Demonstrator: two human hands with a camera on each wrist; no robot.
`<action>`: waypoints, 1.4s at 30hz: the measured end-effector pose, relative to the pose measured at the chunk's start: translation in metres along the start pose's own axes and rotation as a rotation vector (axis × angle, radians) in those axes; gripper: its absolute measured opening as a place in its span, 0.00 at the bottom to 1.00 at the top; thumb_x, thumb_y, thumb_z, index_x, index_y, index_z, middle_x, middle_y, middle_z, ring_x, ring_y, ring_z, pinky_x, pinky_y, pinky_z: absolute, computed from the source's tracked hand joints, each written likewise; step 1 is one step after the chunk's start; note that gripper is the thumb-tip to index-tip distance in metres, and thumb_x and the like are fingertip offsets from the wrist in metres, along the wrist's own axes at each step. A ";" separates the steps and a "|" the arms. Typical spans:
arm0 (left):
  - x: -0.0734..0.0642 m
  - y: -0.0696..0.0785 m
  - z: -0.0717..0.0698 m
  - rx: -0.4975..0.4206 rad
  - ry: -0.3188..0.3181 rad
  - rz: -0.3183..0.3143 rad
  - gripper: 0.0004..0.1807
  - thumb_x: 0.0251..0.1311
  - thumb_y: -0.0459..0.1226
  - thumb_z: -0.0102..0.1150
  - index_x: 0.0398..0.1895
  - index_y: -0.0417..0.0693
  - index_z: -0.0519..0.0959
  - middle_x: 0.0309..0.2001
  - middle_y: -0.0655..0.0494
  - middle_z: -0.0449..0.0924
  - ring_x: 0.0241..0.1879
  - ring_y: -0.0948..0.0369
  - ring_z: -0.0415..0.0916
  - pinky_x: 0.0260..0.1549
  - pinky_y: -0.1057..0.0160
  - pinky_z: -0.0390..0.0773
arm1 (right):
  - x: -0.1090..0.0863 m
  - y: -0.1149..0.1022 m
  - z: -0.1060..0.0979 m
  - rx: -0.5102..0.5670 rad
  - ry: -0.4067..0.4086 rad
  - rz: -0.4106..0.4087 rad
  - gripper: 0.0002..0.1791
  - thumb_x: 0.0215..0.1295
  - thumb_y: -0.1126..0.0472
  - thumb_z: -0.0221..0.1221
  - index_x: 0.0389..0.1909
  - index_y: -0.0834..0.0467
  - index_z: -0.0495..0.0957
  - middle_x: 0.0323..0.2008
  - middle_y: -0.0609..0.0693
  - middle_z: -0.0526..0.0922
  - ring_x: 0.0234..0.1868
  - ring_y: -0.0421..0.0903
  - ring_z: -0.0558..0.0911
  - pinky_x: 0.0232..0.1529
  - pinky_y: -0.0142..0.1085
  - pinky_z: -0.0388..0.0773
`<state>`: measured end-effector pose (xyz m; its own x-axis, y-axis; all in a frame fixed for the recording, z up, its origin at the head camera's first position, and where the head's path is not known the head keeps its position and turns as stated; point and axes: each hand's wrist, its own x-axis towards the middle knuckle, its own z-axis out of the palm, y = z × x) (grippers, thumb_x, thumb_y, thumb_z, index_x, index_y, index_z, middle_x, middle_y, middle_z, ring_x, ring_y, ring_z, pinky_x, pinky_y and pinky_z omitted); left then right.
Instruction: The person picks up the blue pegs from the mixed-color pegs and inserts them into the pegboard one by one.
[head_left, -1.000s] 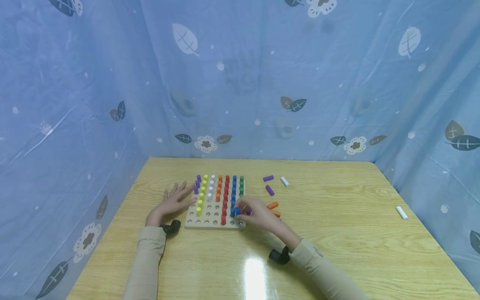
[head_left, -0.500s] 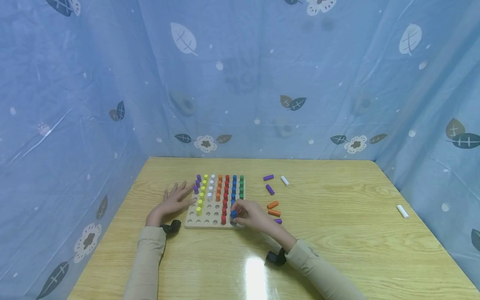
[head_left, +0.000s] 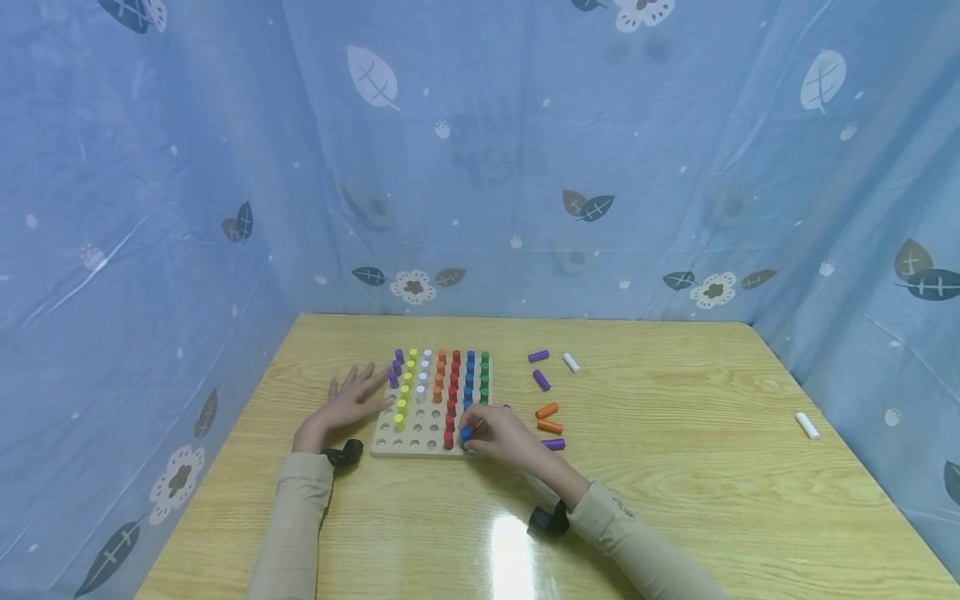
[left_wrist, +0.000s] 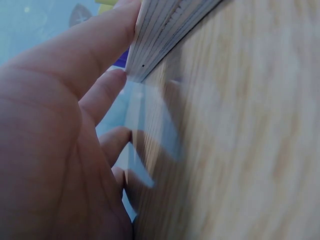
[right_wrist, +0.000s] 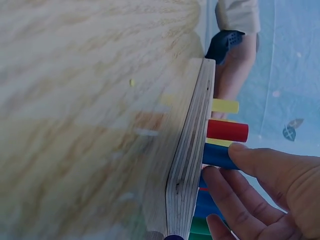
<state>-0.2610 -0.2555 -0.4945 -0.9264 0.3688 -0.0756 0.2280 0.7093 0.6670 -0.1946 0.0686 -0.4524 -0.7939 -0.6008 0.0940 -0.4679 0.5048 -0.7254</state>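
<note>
My right hand (head_left: 504,435) pinches a blue peg (head_left: 466,434) between thumb and fingers at the front row of a wooden pegboard (head_left: 420,454). In the right wrist view that blue peg (right_wrist: 219,155) stands square to the board beside a red peg (right_wrist: 228,131), its base right at the board's face. Standing pegs form purple, yellow, white, orange, red, blue and green columns; bare holes show at the front left. Fingers spread, my left hand (head_left: 347,407) lies at the board's left side, with thumb and index finger at its edge (left_wrist: 160,40) in the left wrist view.
Right of the board lie loose purple pegs (head_left: 542,380), orange pegs (head_left: 547,410) and a white peg (head_left: 572,362). Another white peg (head_left: 807,426) lies near the table's right edge. A blue patterned curtain (head_left: 517,167) encloses the back and sides.
My right hand has moved slightly left and toward the front of the board, bringing the blue peg down to the front row. The left hand stays in place.
</note>
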 end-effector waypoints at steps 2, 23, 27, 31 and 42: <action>0.000 0.000 0.000 -0.001 0.000 0.004 0.38 0.62 0.58 0.47 0.72 0.61 0.50 0.74 0.43 0.33 0.70 0.42 0.19 0.58 0.36 0.13 | 0.000 0.000 0.000 0.004 -0.001 0.002 0.10 0.56 0.68 0.62 0.39 0.56 0.76 0.36 0.46 0.82 0.37 0.38 0.81 0.38 0.25 0.78; 0.001 0.000 -0.001 0.003 0.014 0.009 0.39 0.61 0.59 0.48 0.72 0.60 0.51 0.73 0.42 0.36 0.71 0.41 0.22 0.60 0.34 0.17 | -0.005 0.012 -0.025 -0.044 0.054 0.000 0.08 0.57 0.67 0.62 0.38 0.60 0.77 0.34 0.50 0.82 0.35 0.41 0.80 0.37 0.33 0.80; 0.001 0.000 -0.004 0.003 0.018 0.009 0.38 0.61 0.59 0.49 0.72 0.61 0.52 0.73 0.42 0.37 0.71 0.41 0.23 0.60 0.34 0.17 | -0.006 0.019 -0.034 -0.068 0.089 -0.019 0.09 0.56 0.68 0.62 0.38 0.61 0.77 0.35 0.51 0.82 0.36 0.44 0.81 0.38 0.33 0.80; 0.001 0.001 -0.007 0.030 0.028 0.021 0.38 0.61 0.57 0.50 0.72 0.57 0.53 0.73 0.40 0.38 0.70 0.39 0.25 0.59 0.33 0.18 | -0.006 0.026 -0.042 -0.092 0.122 -0.044 0.10 0.55 0.68 0.63 0.38 0.62 0.77 0.35 0.53 0.83 0.35 0.45 0.82 0.36 0.31 0.80; -0.002 0.003 -0.012 0.047 0.031 0.005 0.37 0.61 0.55 0.50 0.71 0.54 0.55 0.72 0.37 0.41 0.70 0.36 0.29 0.59 0.30 0.22 | -0.009 0.048 -0.064 -0.167 0.148 0.062 0.09 0.59 0.65 0.61 0.41 0.60 0.77 0.34 0.49 0.81 0.36 0.44 0.80 0.37 0.35 0.79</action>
<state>-0.2620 -0.2613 -0.4835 -0.9339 0.3540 -0.0489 0.2457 0.7355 0.6314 -0.2350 0.1376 -0.4448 -0.8659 -0.4737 0.1607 -0.4641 0.6410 -0.6113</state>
